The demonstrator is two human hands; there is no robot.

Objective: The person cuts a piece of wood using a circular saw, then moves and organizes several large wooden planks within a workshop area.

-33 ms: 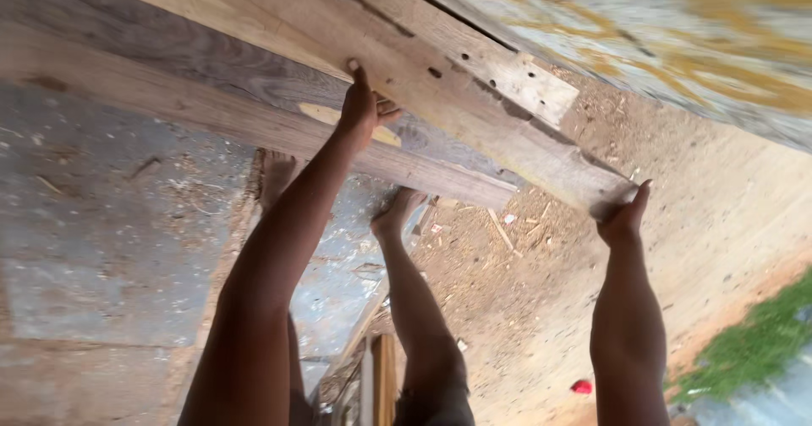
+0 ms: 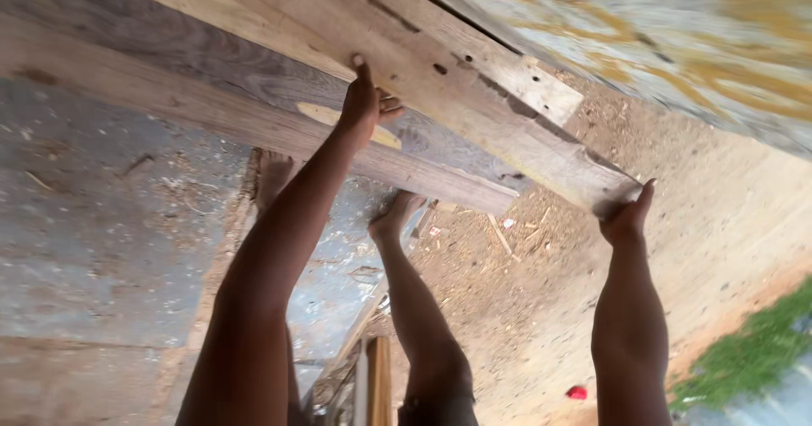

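Head view: left hand (image 2: 365, 104) and right hand (image 2: 628, 214), fingers wrapped, grip wooden plank (image 2: 474, 96); position unchanged, plank remains held.

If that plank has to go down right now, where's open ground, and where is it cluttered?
Left hand and right hand grip the pale plank. Bare patches: the grey concrete slab left of the left arm, and the sandy ground between the right arm and the grass. Crowded: wood scraps and timber offcuts around the bare feet.
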